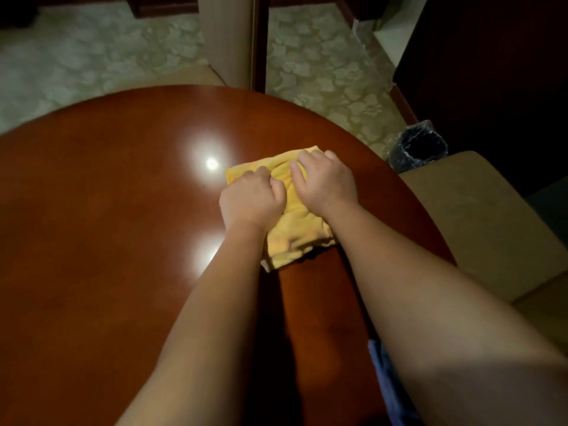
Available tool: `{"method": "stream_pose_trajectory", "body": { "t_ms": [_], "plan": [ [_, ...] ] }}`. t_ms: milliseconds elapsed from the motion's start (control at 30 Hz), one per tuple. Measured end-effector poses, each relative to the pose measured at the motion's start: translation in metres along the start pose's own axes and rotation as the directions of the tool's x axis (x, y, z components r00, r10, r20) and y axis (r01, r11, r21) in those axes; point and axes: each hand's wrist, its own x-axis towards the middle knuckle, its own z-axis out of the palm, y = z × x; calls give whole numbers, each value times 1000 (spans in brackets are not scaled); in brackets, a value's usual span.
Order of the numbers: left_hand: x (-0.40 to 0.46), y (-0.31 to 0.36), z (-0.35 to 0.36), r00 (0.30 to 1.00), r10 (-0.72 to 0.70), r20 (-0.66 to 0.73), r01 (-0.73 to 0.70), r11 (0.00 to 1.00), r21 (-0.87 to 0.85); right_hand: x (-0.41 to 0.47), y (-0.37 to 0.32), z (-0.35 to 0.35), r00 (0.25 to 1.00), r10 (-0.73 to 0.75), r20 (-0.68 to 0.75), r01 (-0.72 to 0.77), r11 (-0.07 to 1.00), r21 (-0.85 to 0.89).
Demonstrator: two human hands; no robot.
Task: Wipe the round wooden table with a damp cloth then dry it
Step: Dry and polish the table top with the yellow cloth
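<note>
A folded yellow cloth [295,238] lies on the glossy round wooden table [107,210], right of its middle. Both my hands are on top of the cloth, side by side. My left hand [250,201] has its fingers curled into the cloth's left part. My right hand [324,179] grips the far right part, fingers bent over the fabric. The cloth's middle is bunched between the hands.
A beige upholstered chair [479,216] stands close at the table's right edge. Behind it sits a dark bin with a plastic liner [418,146]. A blue cloth [387,379] hangs at the near right. Patterned carpet [92,56] and a wall corner [227,38] lie beyond the table.
</note>
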Motion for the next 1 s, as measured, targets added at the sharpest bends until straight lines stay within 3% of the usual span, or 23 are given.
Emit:
{"method": "stream_pose_trajectory", "body": {
  "t_ms": [133, 333, 500, 700, 867, 1000],
  "plan": [
    [-24, 4, -3, 999, -25, 25, 25, 1000, -12, -22, -1, -11, 999, 9, 37, -8, 1000, -30],
    [-64, 8, -5, 999, 45, 0, -45, 996, -72, -66, 1, -43, 951, 95, 295, -64, 992, -113],
    [-84, 17, -2, 993, 113, -43, -117, 987, -107, -97, -1, -69, 888, 188, 419, -125, 977, -173],
    [-101, 52, 3, 975, 209, -78, -213, 976, -51, -123, 16, -91, 869, 285, 404, -202, 950, -236],
    [-90, 81, 14, 985, 166, -50, -167, 986, 1, -110, 25, -84, 806, 478, 350, -403, 875, -269],
    [-75, 84, 17, 990, 143, -2, -143, 989, -35, -101, 34, -71, 841, 480, 249, -414, 868, -274]
  ]
}}
